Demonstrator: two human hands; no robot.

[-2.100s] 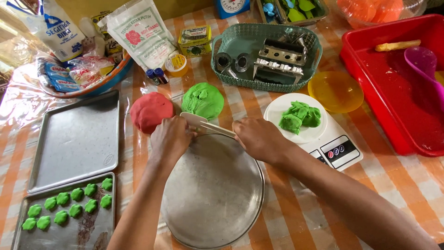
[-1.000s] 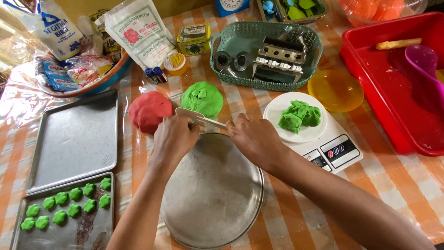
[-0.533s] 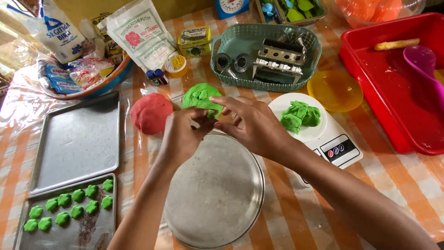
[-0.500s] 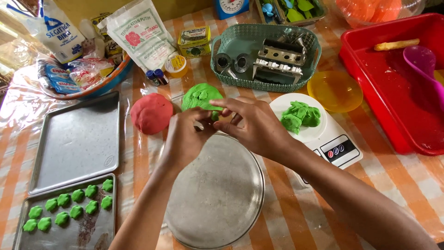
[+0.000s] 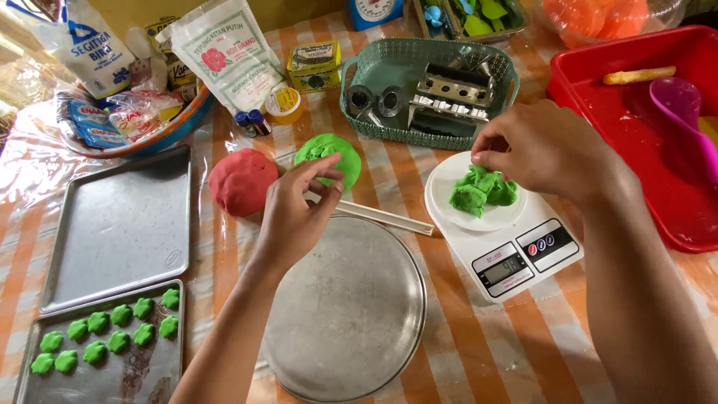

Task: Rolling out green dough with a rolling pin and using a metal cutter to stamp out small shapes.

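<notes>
The tablecloth (image 5: 464, 314) was striped orange and white. At 11 o'clock lay a red dough ball (image 5: 241, 182) beside a green dough ball (image 5: 329, 157); green dough pieces (image 5: 482, 191) sat on the white kitchen scale (image 5: 516, 247). At 1 o'clock stood a teal basket (image 5: 389, 75), at 3 o'clock a red tub (image 5: 658, 150) with a purple scoop (image 5: 684, 112). Green shaped pieces (image 5: 112, 337) dotted the grey baking tray (image 5: 149, 378) at 8 o'clock.

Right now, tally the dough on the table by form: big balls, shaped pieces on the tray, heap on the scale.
Large dough balls: 2, a red ball and a green ball
Small green shaped pieces on the lower baking tray: 10
Green dough heap on the kitchen scale, under the right hand: 1
Total: 13
</notes>
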